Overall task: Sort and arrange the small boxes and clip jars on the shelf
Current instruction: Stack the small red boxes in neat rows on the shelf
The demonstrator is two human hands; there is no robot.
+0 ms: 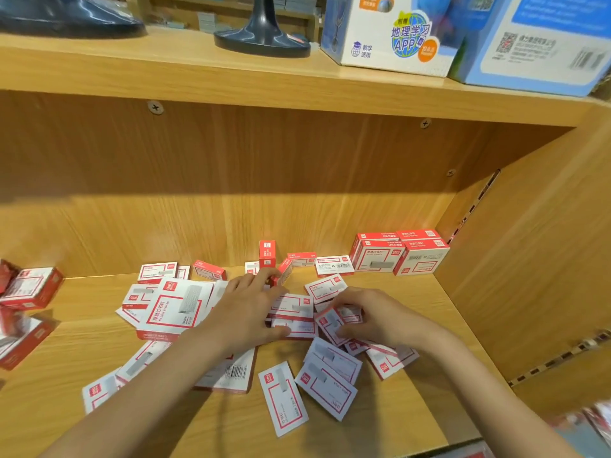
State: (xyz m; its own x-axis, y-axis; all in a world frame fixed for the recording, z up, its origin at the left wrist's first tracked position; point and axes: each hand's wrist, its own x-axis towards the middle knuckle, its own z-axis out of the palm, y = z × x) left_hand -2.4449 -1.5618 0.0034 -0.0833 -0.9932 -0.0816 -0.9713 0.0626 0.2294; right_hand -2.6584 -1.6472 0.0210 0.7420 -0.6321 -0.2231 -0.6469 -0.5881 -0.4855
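Between your right thumb and fingertips (334,305) sat a small white cardboard staple box with a red border (330,325), pinched by its edges in your right hand (373,317). Your left hand (246,312) lay spread, fingers apart, pressing a pair of matching flat boxes (294,320) just beside that pinch. You looked to be in the gathering step: loose boxes lay scattered on the pale wooden shelf board (413,385) around both hands, while a tidy stack of larger red-and-white boxes (400,254) stood well beyond your fingertips in the back right corner. Next called for squaring the pinched box against its neighbours. No clip jars showed.
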